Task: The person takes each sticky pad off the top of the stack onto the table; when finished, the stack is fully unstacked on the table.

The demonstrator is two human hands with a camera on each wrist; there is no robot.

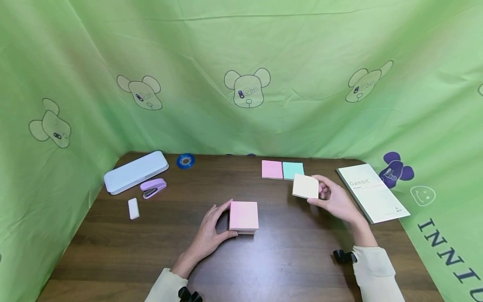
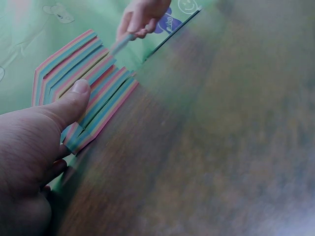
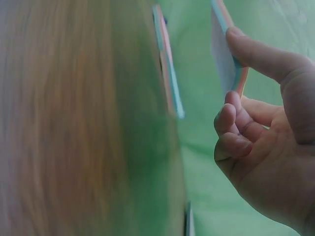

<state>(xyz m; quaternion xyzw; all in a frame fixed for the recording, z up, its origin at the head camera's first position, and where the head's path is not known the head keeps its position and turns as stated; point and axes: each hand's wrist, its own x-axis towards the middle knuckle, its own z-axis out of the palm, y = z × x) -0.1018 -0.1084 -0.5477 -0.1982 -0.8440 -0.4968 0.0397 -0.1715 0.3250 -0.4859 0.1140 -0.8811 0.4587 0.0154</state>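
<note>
Thumb and fingers of my left hand (image 1: 206, 238) grip a thick stack of sticky note pads (image 1: 244, 215) at its left side. The stack stands on the table with a pink sheet on top, and its striped pastel edges (image 2: 101, 73) show in the left wrist view. Off to the right, my right hand (image 1: 337, 202) pinches a thin cream-topped sticky note pad (image 1: 305, 186) by its right edge, held above the table; in the right wrist view the pad (image 3: 224, 54) is seen edge-on. Just behind it lie a pink pad (image 1: 271, 169) and a teal pad (image 1: 293, 169), side by side.
A white notebook (image 1: 371, 193) lies at the right edge. On the left are a light blue case (image 1: 136, 172), a purple stapler (image 1: 153, 187), a white eraser (image 1: 133, 208) and a blue tape roll (image 1: 185, 161). Green curtain (image 1: 247, 134) hangs along the table's back.
</note>
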